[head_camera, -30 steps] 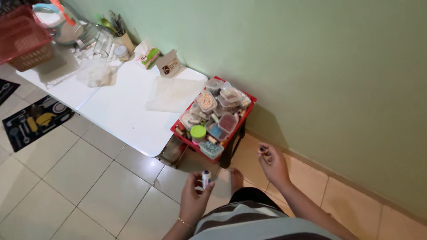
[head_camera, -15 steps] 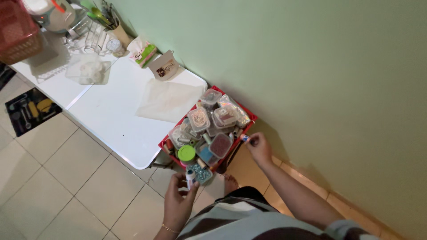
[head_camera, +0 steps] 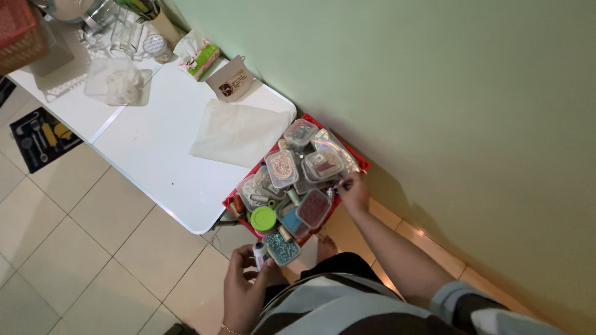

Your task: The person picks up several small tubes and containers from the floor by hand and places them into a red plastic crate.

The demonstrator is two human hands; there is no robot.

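Holding a small white tube (head_camera: 259,253) upright, the left hand (head_camera: 243,286) is keeping its grip clamped around the tube's lower part, low in the head view, just beside a clear tub of teal beads (head_camera: 281,247) at the near corner of the red tray (head_camera: 361,162).

Right hand (head_camera: 354,193): reaching over the tray's right edge, fingertips pinched together on a tiny dark item too small to identify, touching or just above the packed containers.

Red tray: sitting on a low dark stand against the pale green wall (head_camera: 434,93), crowded with lidded clear tubs, among them one of dark red beads (head_camera: 313,208) and one of pale beads (head_camera: 282,167), a round green lid (head_camera: 263,218), and shiny plastic bags (head_camera: 338,156) at the far side.

White surface (head_camera: 149,155): standing left of the tray, its rounded corner near the tray, carrying a flat white sheet (head_camera: 233,132), a small brown pouch (head_camera: 229,80), a tissue pack (head_camera: 197,54), a clear plastic box (head_camera: 115,80) and glassware at the far end.

Floor: beige tiles (head_camera: 81,248), with a dark patterned mat (head_camera: 40,135) at the left edge.

Person: wearing a striped top (head_camera: 329,307).
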